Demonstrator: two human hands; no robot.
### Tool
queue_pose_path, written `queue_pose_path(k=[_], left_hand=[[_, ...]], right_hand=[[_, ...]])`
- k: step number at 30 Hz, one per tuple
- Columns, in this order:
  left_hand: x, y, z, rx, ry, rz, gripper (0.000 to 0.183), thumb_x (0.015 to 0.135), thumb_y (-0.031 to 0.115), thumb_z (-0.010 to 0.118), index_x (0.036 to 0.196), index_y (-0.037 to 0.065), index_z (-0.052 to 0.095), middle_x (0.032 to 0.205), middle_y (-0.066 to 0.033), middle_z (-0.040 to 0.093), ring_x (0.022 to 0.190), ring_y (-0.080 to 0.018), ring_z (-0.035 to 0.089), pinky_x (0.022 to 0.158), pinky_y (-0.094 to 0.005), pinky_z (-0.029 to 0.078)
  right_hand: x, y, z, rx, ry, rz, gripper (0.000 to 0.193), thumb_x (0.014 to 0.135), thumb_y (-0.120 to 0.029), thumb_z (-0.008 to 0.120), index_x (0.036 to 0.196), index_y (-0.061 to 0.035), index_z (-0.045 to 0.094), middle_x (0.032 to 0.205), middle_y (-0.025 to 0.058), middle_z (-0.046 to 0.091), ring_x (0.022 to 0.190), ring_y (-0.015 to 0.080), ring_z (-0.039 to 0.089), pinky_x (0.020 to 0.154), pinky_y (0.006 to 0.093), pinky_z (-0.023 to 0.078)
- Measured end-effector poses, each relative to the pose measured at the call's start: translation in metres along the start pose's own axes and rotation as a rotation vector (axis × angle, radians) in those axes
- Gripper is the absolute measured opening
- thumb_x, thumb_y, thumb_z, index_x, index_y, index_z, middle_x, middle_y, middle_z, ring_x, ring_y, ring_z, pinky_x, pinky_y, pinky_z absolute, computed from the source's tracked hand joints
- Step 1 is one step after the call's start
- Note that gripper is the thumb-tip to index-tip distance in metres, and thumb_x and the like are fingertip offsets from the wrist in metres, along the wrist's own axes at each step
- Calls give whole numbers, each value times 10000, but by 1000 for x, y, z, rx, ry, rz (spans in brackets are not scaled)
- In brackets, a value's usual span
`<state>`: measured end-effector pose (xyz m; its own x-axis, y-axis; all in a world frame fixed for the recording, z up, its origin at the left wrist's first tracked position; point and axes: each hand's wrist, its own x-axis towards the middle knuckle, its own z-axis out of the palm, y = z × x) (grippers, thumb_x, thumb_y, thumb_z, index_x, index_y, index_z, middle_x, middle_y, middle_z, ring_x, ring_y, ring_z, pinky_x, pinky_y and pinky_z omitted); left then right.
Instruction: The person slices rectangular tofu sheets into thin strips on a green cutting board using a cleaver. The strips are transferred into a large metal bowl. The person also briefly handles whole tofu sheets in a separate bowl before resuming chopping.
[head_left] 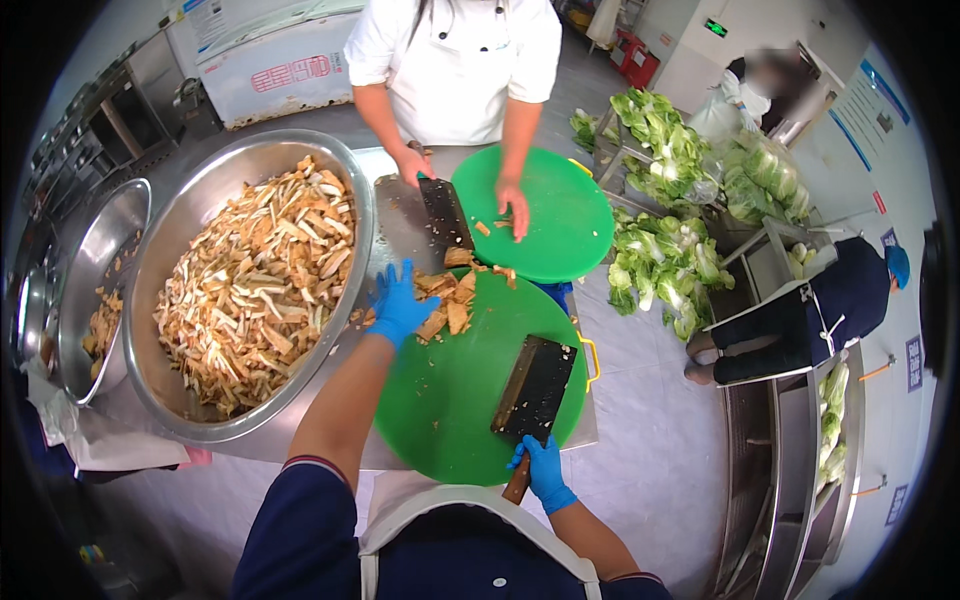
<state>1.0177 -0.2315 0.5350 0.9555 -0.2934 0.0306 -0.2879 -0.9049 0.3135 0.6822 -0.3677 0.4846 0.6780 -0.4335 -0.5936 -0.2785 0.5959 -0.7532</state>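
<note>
My left hand [398,304], in a blue glove, reaches to the far left edge of the near green round cutting board [450,400]. Its fingers are spread beside a small heap of brown, tofu-like pieces [460,304], and its palm side is hidden. My right hand [546,474], also gloved in blue, is closed round the wooden handle of a cleaver [536,385]. The dark blade lies flat over the board's right side, with crumbs stuck to it. A wide metal basin [365,215] full of cut brown strips [262,285] stands left of my left hand.
Across the metal table, a person in white [455,75] grips another cleaver [445,212] beside a second green board [560,210]. A smaller metal bowl [75,270] is at left. Leafy cabbages [665,260] are piled at right, where another person [850,295] bends over.
</note>
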Motion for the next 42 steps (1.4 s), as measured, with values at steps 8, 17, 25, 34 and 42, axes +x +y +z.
queue_pose_path(k=[8, 17, 25, 34, 42], left_hand=[[-31, -11, 32, -441, 53, 263, 386, 707, 187, 732, 1030, 90, 546, 957, -179, 523, 898, -340, 537, 759, -428, 458], [-145, -46, 38, -1045, -468, -183, 385, 761, 115, 680, 1109, 63, 523, 932, -80, 555, 845, -125, 506, 743, -286, 450], [-136, 3, -15, -348, 31, 496, 763, 669, 249, 755, 1323, 92, 396, 1302, -172, 395, 1210, -364, 370, 996, -506, 289], [-103, -55, 40, -20, -100, 536, 745, 702, 354, 684, 1334, 95, 387, 1296, -186, 386, 1211, -389, 353, 986, -568, 241], [-75, 58, 9, -66, -257, 59, 848, 688, 615, 637, 1369, 194, 357, 1389, -207, 277, 1259, -399, 293, 945, -588, 314]], right_hand=[[-2, -3, 2, -1, 11, -15, 98, 884, -95, 521, 962, -47, 487, 667, 77, 536, 523, 180, 542, 453, 329, 517], [0, 0, 0, -31, 30, -47, 67, 887, -94, 513, 940, -56, 497, 652, 64, 533, 506, 162, 529, 436, 318, 502], [0, -1, 2, 5, 29, -54, 132, 884, -100, 543, 974, -41, 468, 659, 74, 547, 493, 177, 542, 420, 331, 503], [-1, -2, 5, 38, 41, -40, 136, 867, -94, 557, 963, -43, 475, 650, 75, 541, 489, 180, 538, 415, 329, 501], [-4, -3, 9, -4, 75, -63, 110, 870, -113, 545, 955, -64, 494, 647, 62, 537, 498, 170, 537, 435, 320, 505]])
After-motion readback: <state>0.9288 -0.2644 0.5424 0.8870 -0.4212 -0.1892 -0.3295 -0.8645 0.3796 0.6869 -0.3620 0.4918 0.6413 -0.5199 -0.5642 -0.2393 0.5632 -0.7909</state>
